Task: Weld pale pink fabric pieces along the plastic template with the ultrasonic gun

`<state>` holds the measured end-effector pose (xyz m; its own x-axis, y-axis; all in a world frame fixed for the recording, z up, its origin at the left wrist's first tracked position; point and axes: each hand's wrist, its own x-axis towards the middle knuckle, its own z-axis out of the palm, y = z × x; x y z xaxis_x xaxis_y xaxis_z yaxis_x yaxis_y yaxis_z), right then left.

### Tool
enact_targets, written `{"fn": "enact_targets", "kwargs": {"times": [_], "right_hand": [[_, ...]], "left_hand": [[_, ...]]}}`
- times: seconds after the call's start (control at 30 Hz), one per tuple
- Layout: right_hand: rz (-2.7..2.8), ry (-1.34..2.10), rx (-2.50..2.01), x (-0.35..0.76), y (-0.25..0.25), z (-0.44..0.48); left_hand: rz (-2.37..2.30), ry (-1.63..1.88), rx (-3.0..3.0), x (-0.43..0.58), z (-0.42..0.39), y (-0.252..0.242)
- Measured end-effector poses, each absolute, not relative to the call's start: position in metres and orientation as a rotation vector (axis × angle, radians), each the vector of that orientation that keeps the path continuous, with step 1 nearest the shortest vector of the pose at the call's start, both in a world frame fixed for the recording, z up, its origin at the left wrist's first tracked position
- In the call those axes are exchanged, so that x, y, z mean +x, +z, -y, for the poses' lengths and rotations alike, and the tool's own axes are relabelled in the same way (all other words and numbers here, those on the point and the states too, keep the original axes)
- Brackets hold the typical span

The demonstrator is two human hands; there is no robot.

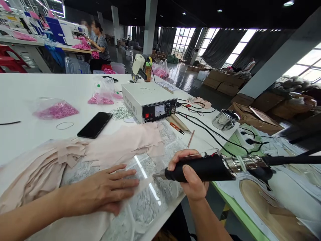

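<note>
My right hand (193,177) is wrapped around a black handheld ultrasonic cutter (208,169) with a cable at its back end. Its metal tip (158,175) points left, at a thin pale pink fabric piece on a clear sheet (150,207) over a grey marbled surface. Flat on that fabric lies my left hand (112,187), fingers stretched toward the tip. More pale pink fabric (130,140) is spread just beyond, and a layered pile of it (47,164) sits at the left.
A white control box (147,100) with a dial stands ahead, cables running right. Around it are a black phone (95,125), orange-handled snips (177,128), bags of pink bits (57,108) and a metal-lidded jar (225,119). A person in stripes (102,50) sits at a machine behind.
</note>
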<state>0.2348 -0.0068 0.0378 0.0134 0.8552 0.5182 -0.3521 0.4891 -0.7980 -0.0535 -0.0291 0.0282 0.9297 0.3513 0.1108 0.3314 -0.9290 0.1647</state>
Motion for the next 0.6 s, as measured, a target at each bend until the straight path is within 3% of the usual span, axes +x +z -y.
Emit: {"fn": "enact_targets", "kwargs": {"times": [0.6], "right_hand": [[1.19, 1.011, -0.527, 0.233, 0.038, 0.008]], "left_hand": [[-0.597, 0.306, 2.745, -0.049, 0.027, 0.034]]}}
